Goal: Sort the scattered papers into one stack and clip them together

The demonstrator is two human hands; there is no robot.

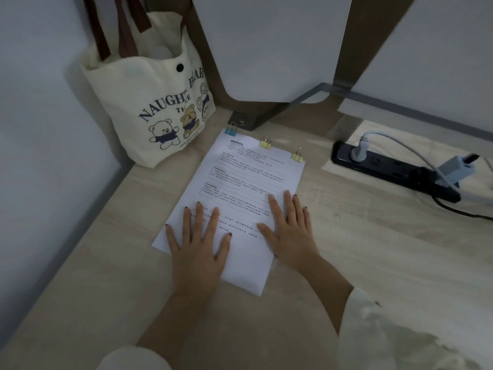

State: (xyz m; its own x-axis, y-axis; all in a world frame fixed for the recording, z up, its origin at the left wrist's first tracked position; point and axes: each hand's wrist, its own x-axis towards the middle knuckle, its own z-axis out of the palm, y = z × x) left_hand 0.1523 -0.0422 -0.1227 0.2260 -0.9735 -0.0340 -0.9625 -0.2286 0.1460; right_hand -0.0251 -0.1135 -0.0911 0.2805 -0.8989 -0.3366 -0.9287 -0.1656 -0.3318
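Now both sets of fingers lie spread and flat, gripping nothing — the left hand [196,252] presses its palm on the lower left part of the paper stack [234,206], its little finger reaching past the left edge of the sheets, and the right hand [289,231] presses the lower right part, its outer fingers hanging over the right edge onto the tabletop [373,249]. The fingernails are dark. Pale sleeves cover both forearms near the front edge.

The stack lies tilted near the middle of the tabletop, printed side up, its sheets squared into one pile. Along its far edge sit three clips: a blue clip [231,130] at the far left corner of the pile, a yellow clip [265,143] about midway, and a second yellow clip [297,155] at the far right corner.

A cream tote bag [149,102] with cartoon bears stands in the far left corner of the tabletop — well apart from the hands. A black power strip [394,169] with a grey plug and a charger lies toward the far right edge.
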